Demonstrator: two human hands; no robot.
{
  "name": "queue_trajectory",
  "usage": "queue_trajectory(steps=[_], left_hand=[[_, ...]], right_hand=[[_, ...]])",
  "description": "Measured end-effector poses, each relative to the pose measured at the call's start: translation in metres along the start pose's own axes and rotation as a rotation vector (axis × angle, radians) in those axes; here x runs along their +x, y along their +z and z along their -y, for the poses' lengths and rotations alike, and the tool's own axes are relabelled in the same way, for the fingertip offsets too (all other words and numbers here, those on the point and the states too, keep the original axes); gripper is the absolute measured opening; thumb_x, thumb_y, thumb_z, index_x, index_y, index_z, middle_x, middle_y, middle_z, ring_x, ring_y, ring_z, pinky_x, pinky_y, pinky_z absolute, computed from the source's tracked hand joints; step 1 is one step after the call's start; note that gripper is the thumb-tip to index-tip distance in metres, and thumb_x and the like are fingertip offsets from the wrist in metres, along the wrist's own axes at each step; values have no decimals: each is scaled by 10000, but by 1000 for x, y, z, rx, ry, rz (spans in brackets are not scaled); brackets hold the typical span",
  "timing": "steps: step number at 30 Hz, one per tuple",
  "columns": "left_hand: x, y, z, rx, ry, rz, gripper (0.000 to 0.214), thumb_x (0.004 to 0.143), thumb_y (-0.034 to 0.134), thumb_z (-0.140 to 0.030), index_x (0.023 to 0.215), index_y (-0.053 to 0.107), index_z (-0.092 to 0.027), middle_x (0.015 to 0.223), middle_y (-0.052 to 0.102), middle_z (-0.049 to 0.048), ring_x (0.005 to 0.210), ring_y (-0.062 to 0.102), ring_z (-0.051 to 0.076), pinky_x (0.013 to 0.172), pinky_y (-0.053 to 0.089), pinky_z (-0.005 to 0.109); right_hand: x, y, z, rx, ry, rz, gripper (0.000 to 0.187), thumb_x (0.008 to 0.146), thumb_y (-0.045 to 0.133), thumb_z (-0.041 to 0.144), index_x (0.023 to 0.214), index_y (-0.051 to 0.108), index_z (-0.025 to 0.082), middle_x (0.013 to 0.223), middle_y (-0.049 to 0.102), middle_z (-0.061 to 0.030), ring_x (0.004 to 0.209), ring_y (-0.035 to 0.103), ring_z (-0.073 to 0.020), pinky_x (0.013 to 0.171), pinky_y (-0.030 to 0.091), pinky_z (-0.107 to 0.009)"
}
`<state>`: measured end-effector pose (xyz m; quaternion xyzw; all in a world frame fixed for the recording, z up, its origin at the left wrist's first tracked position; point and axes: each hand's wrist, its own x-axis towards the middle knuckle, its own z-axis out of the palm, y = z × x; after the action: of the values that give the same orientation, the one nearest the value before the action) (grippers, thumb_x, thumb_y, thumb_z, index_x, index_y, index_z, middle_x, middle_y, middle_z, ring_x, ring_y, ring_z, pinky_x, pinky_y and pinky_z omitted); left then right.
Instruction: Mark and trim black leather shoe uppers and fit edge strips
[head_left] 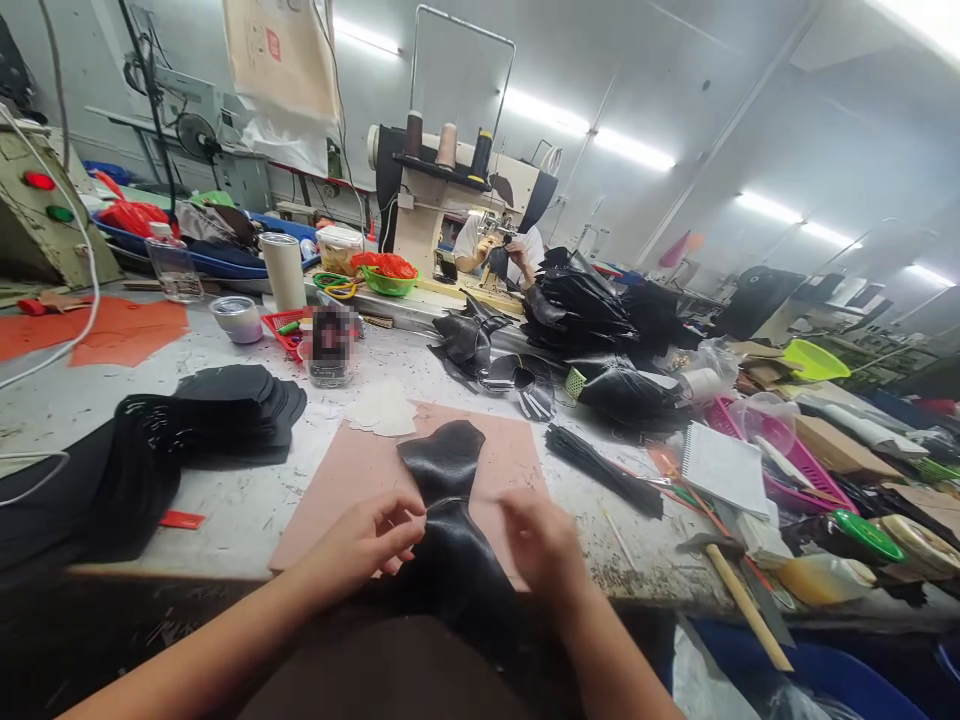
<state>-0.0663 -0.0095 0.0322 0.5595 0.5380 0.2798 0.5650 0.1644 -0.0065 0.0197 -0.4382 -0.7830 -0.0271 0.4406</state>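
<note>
We seem to be adjusting the leather [444,470] on the board [510,450]: our left hand [360,545] pinches its left edge, while the fingers of our right hand [544,545] are too blurred to tell. Next, both edges need an even hold.

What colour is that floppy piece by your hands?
Shiny black. The leather piece lies on a pink board, clearest in the head view.

At my left lies a stack of flat black cut pieces [240,400]; at my right, a wooden-handled hammer [739,590] beside a white spiral notepad [724,465].
</note>
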Motion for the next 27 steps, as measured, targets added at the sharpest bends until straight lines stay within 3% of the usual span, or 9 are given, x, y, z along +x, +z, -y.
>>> queue_trajectory(steps=[2, 4, 7, 10, 14, 16, 21, 24, 27], left_hand=[[-4, 3, -7, -342, -134, 3, 371, 608, 654, -471, 845, 572, -198, 696, 600, -2, 595, 575, 141, 512, 422, 224], [-9, 3, -7, -520, -195, -50, 371, 529, 739, -400, 772, 563, -181, 658, 591, -25, 553, 565, 108, 511, 424, 202], [-15, -6, 1, -649, -211, -139, 366, 471, 791, -335, 687, 552, -162, 614, 579, -40, 515, 551, 78, 524, 435, 185], [-17, -16, 9, -724, -230, -167, 338, 547, 757, -377, 721, 568, -157, 627, 602, -11, 521, 556, 80, 526, 448, 185], [-17, -27, 17, -728, -177, -217, 275, 505, 792, -244, 645, 573, -154, 584, 563, -43, 517, 548, 69, 514, 451, 160], [-15, -35, 21, -724, -153, -281, 251, 495, 789, -203, 629, 584, -151, 568, 559, -46, 503, 541, 61, 498, 452, 143], [-14, -67, 30, -819, -69, -570, 143, 529, 692, -89, 612, 602, -162, 529, 573, -33, 483, 552, 71, 476, 488, 134], [-14, -85, 28, -890, -30, -694, 144, 561, 604, -41, 589, 594, -181, 529, 569, -39, 494, 579, 87, 497, 531, 159], [-10, -93, 24, -917, -22, -701, 176, 588, 555, -9, 586, 585, -182, 553, 574, -40, 517, 612, 101, 522, 557, 179]], right_hand=[[10, 27, 16, -112, -294, 180, 182, 825, 374, 128, 815, 540, 200, 593, 562, -9, 529, 486, -128, 494, 342, -255], [18, 43, 23, -178, -422, 233, 197, 833, 363, 116, 821, 547, 186, 592, 551, -8, 518, 457, -127, 487, 306, -263], [28, 55, 24, -214, -496, 233, 192, 829, 372, 108, 798, 546, 183, 579, 525, 0, 513, 430, -125, 492, 276, -268], [37, 63, 24, -228, -561, 245, 195, 821, 380, 80, 808, 546, 181, 589, 518, -1, 530, 435, -128, 504, 266, -272], [49, 76, 24, -204, -635, 300, 183, 812, 412, 86, 842, 556, 194, 604, 530, -2, 559, 456, -138, 518, 281, -271], [59, 86, 17, -183, -560, 355, 183, 804, 428, 103, 884, 562, 199, 646, 558, -13, 606, 485, -151, 551, 322, -272], [93, 117, -23, -89, -45, 705, 297, 693, 562, 79, 974, 549, 176, 999, 589, -80, 916, 527, -188, 748, 402, -297], [109, 132, -45, -46, -60, 887, 339, 572, 725, 172, 877, 578, 188, 909, 609, -29, 816, 560, -163, 668, 424, -255], [120, 144, -52, -46, -103, 995, 404, 482, 790, 236, 836, 596, 211, 793, 607, 16, 708, 558, -144, 589, 405, -232]])
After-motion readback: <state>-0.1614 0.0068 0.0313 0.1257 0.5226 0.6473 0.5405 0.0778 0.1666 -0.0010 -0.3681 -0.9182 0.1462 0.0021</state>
